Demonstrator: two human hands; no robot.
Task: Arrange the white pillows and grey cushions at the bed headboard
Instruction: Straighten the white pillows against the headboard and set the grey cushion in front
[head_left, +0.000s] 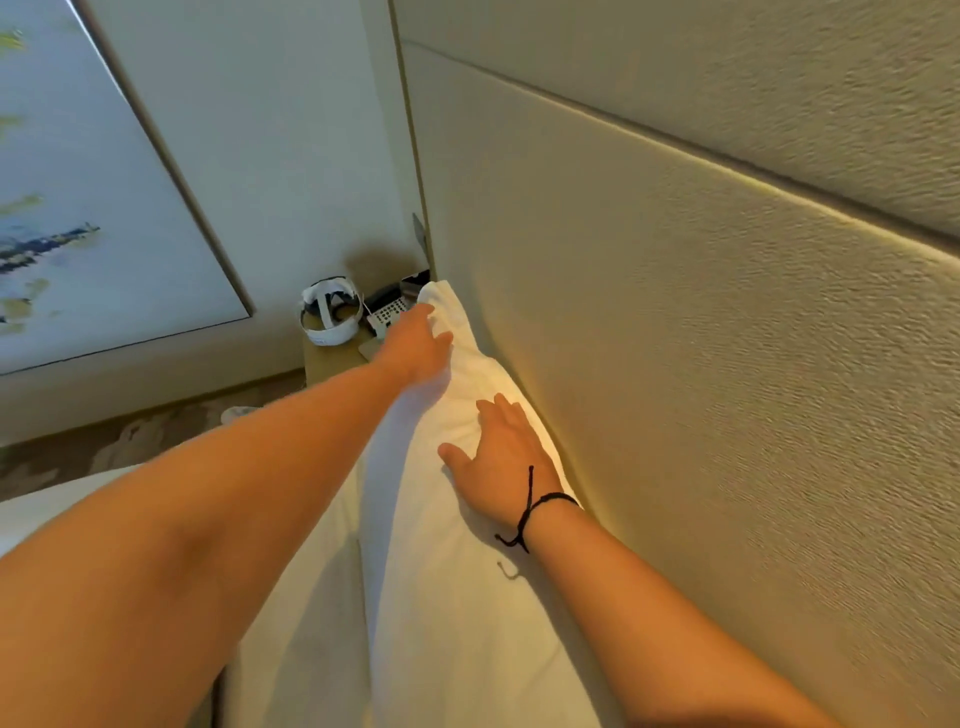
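Note:
A white pillow (447, 597) stands on its edge against the padded beige headboard (701, 338). My left hand (415, 345) reaches to the pillow's far top corner, fingers spread and resting on the fabric. My right hand (501, 460), with a black cord bracelet at the wrist, lies flat on the pillow's upper edge near the headboard, fingers apart. A second white pillow (306, 623) lies just left of the first, partly hidden under my left forearm. No grey cushion is in view.
A bedside table (332, 358) beyond the pillow carries a white headset (330, 312) and a phone with a keypad (387, 312). A large framed painting (78, 208) hangs on the left wall. Patterned carpet (130, 441) shows beside the bed.

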